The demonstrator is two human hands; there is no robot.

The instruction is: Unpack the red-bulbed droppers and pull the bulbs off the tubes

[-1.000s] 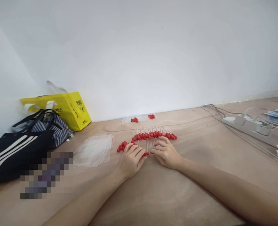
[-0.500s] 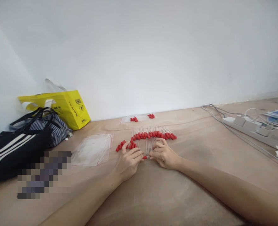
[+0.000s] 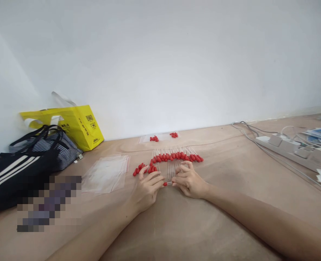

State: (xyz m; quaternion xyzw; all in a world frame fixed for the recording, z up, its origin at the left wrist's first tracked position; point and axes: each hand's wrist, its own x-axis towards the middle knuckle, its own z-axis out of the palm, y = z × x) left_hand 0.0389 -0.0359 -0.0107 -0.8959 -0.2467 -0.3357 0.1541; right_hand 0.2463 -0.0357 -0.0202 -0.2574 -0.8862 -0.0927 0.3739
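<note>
Between my hands lies a glass dropper (image 3: pixel 169 183), its clear tube level and pointing right. My left hand (image 3: pixel 149 186) pinches its red rubber bulb (image 3: pixel 165 184). My right hand (image 3: pixel 189 181) grips the clear tube near its other end; those fingertips hide part of it. Just beyond the hands is a row of assembled droppers (image 3: pixel 173 156), red bulbs towards me and tubes pointing away. Several clear glass tubes (image 3: pixel 171 168) without bulbs lie between my hands and that row. Loose red bulbs (image 3: pixel 140 169) are heaped beside my left fingers.
Clear zip bags (image 3: pixel 106 174) are stacked at left. Another clear bag (image 3: pixel 164 136) near the wall holds red-bulbed droppers. A black bag (image 3: pixel 16 177) and a yellow bag (image 3: pixel 86 127) stand far left. A power strip (image 3: pixel 285 145) with cables lies at right.
My left hand has shifted slightly left, and more clear tube shows between the hands. The right hand has barely moved, and the view has tilted slightly.
</note>
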